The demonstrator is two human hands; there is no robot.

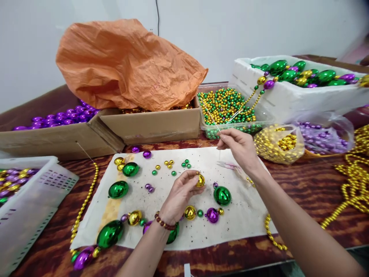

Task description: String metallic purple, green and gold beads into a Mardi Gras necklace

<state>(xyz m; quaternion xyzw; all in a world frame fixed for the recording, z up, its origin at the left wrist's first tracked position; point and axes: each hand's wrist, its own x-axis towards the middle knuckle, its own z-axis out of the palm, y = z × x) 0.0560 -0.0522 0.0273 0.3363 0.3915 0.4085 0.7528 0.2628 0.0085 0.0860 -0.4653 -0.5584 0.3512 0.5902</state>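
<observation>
Just beyond the right hand (pixel 240 149) — beads (pixel 225 103) fill a tub (pixel 263 118).

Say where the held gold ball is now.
In the head view, the gold ball is in the left hand, just right of centre, left of a large green bead.

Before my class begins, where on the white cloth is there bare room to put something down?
The cloth has room at near right, between the row's last gold bead and the right forearm. A smaller gap separates the small green beads from the metal tool. The near left is crowded with large beads, up to the left forearm.
</observation>
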